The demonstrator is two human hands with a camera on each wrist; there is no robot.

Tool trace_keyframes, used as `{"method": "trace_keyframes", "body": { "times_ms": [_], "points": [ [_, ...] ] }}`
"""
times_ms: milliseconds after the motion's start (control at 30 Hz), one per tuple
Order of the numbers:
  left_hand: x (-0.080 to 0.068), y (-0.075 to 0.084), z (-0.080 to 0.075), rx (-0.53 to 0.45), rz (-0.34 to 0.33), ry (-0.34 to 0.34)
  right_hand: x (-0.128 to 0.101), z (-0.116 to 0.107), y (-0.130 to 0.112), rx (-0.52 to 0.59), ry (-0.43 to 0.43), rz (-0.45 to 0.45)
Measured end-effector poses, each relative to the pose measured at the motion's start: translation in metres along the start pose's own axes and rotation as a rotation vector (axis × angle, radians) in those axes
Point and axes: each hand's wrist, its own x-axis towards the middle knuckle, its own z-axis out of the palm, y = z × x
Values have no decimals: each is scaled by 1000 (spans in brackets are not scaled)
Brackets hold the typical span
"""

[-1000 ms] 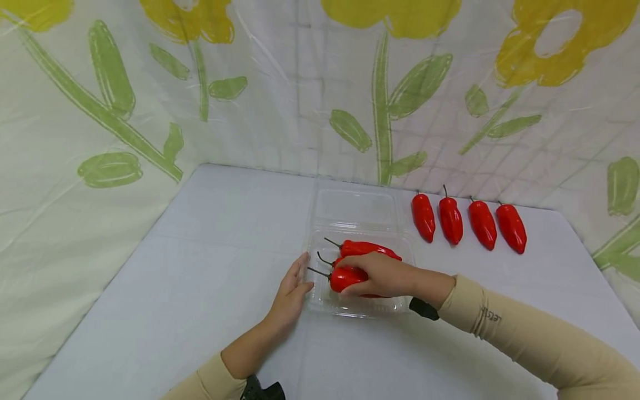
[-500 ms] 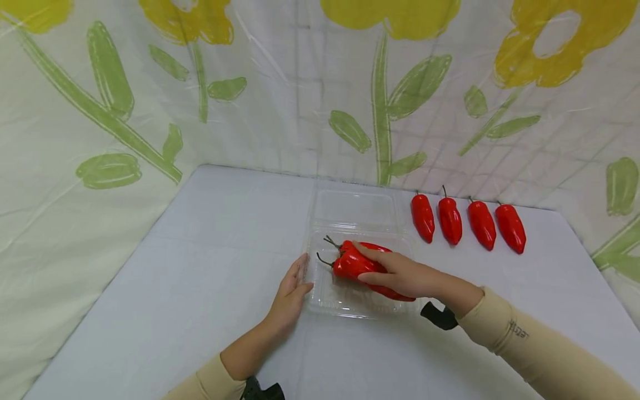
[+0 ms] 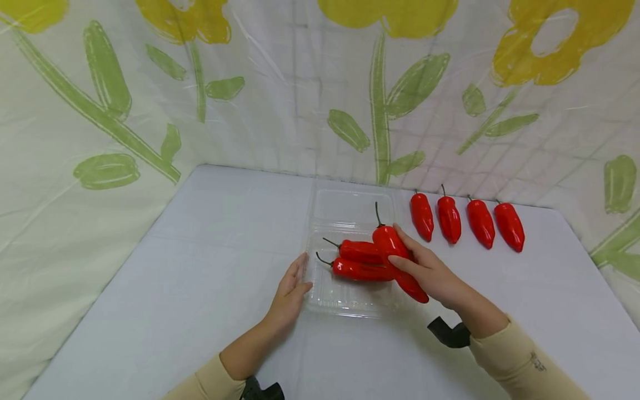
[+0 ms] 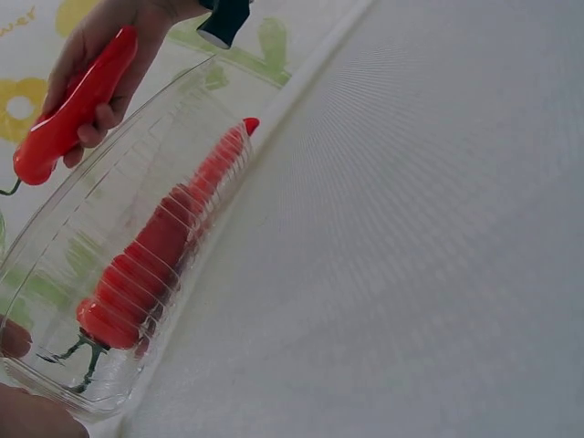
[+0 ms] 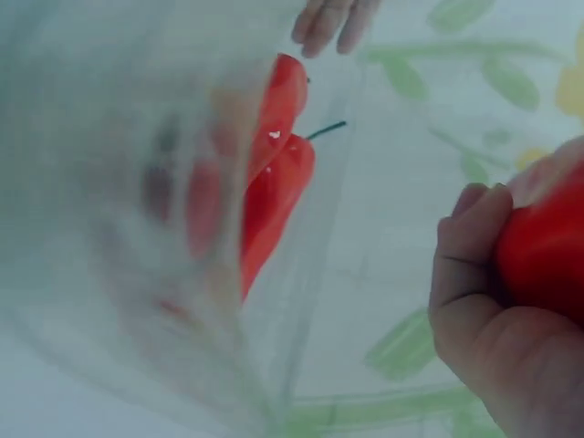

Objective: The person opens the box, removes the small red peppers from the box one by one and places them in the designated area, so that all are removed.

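My right hand (image 3: pixel 440 278) grips a red pepper (image 3: pixel 391 243) with a thin green stem, its stem end pointing up and away, over the right part of a clear plastic clamshell container (image 3: pixel 345 303). Two more red peppers (image 3: pixel 356 270) lie side by side in the base, stems to the left, their tips behind the held pepper. At the container's left edge, my left hand (image 3: pixel 286 300) rests with its fingers extended along the wall. The left wrist view shows the held pepper (image 4: pixel 78 105) raised above the container wall, with the fingers wrapped round it.
Several red peppers (image 3: pixel 480 222) lie in a row at the table's back right. The container's lid (image 3: pixel 352 205) is folded back flat behind the base. A white curtain (image 3: pixel 280 111) with yellow flowers stands along the back edge of the white table (image 3: pixel 210 250).
My right hand has lifted one pepper from the front of the container, turned it stem-up and drawn it to the right. The other two peppers stay inside. My left hand has not moved.
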Motion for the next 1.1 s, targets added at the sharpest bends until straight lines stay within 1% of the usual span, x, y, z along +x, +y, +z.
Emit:
{"method": "trace_keyframes", "body": {
  "times_ms": [167, 300, 467, 700, 867, 1100],
  "points": [
    [0, 1, 0, -3, 2, -5, -6, -3, 7, 88, 125, 3],
    [0, 1, -1, 5, -1, 0, -10, -6, 11, 141, 199, 4],
    [1, 0, 0, 4, -5, -2, -16, -12, 19, 160, 269, 59],
    [2, 0, 0, -3, -4, 2, -19, -22, 36, 130, 337, 112],
    [1, 1, 1, -2, -13, 2, -19, -28, 48, 146, 349, 145],
    [1, -1, 0, 3, -17, 6, -18, -35, 62, 169, 371, 158]
  ]
}}
